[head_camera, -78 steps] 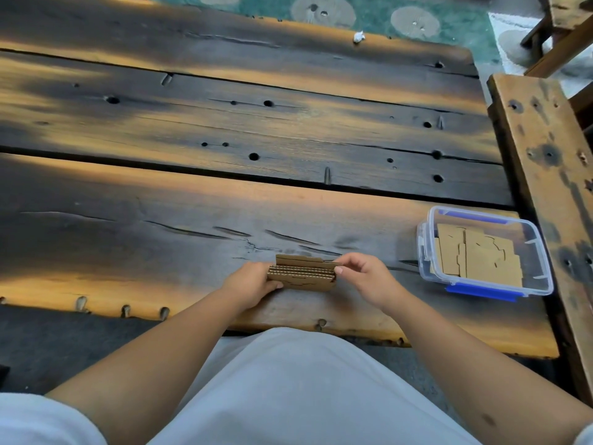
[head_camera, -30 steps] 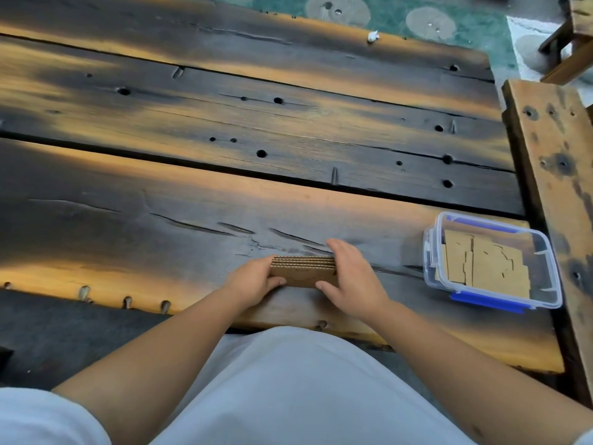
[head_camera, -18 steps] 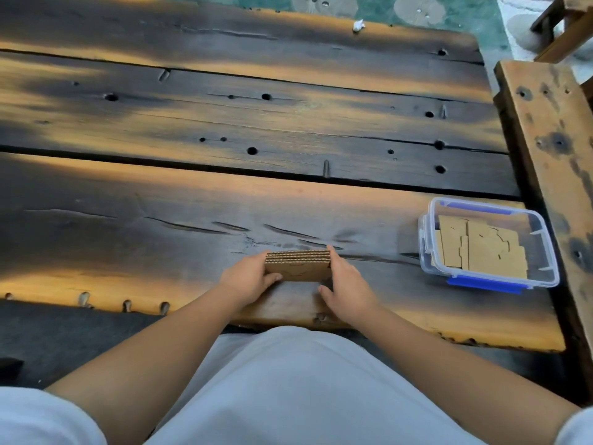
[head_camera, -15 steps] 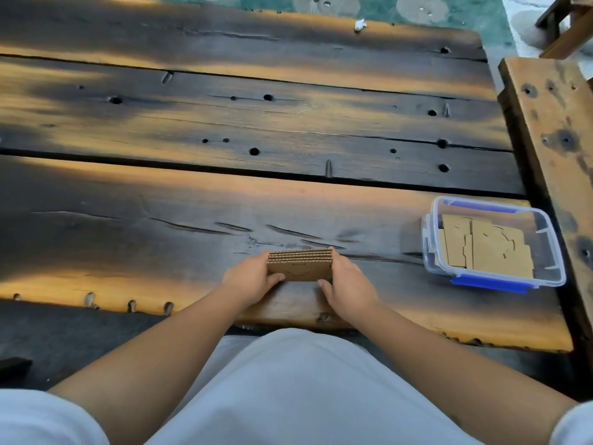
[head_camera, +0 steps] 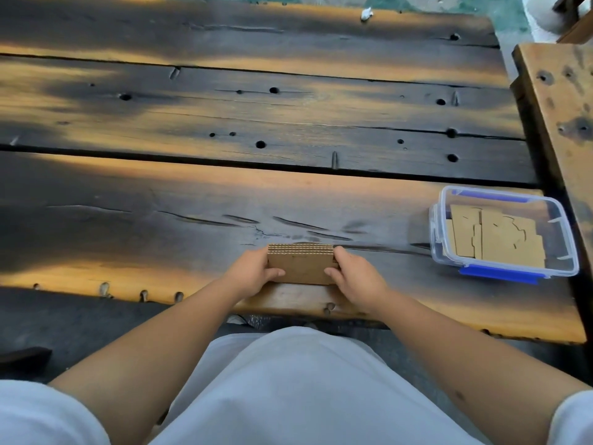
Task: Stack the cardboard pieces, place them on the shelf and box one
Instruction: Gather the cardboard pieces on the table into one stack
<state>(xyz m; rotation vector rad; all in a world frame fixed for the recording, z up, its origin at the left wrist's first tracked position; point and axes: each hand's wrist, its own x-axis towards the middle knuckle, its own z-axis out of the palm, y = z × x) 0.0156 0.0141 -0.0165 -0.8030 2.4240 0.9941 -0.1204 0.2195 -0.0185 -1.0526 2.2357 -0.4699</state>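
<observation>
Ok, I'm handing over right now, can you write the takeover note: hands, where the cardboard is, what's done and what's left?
Left hand and right hand: each has a grip on one end of the brown corrugated cardboard stack, held on edge at the near edge of the dark wooden plank table.
Clear plastic box with blue clips: open at right on the table, flat cardboard pieces inside.
Done: stack squared up.
Left: place stack on the shelf, which is not identifiable in view; box one piece.
</observation>
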